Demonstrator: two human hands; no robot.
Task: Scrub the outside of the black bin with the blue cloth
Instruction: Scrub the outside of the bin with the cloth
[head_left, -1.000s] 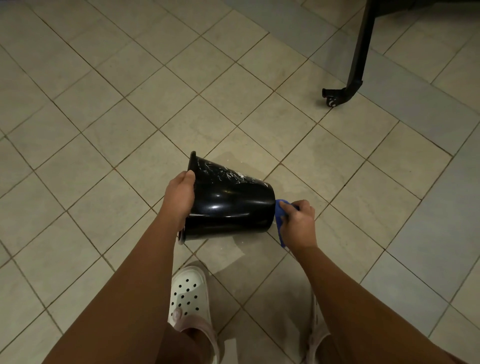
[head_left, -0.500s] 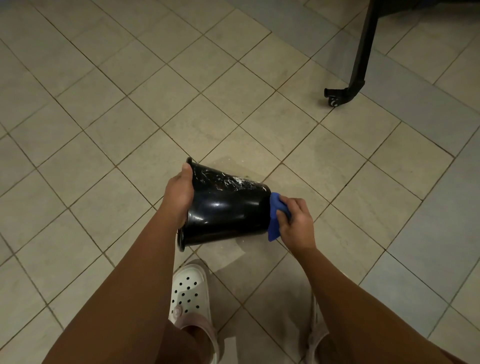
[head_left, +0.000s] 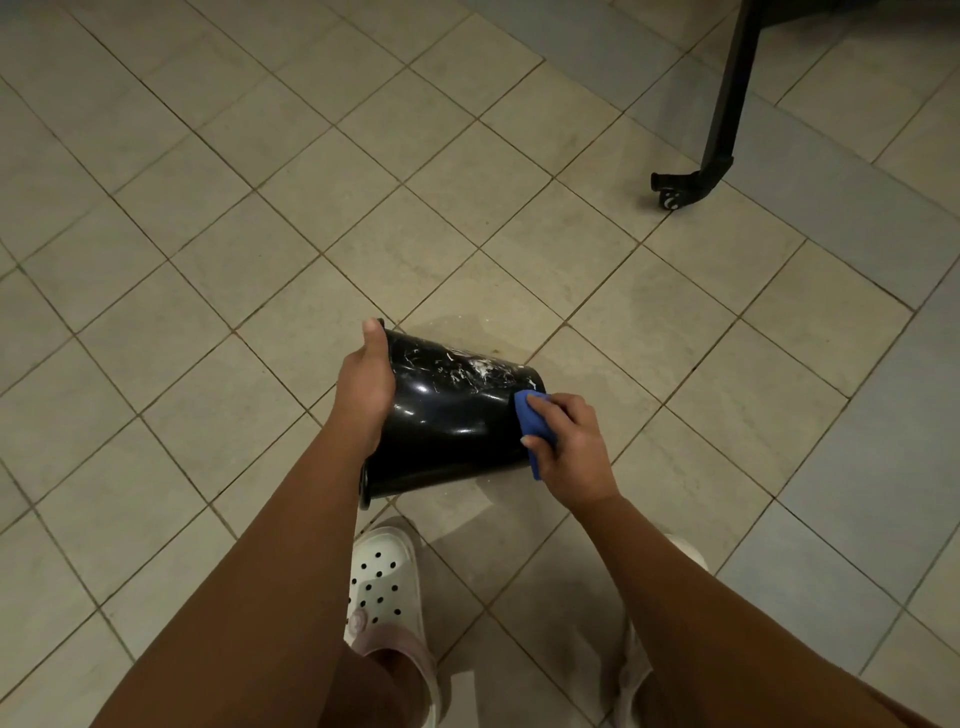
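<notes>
Square tiles underlie glossy black bin, bunched blue cloth.

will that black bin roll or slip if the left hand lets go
Likely rolls: the black bin lies on its side, round and tapered. Its glossy wall looks slippery. Probably light: the left hand holds it by the rim.

Sideways bin, cloth against right end, left hand at rim
</notes>
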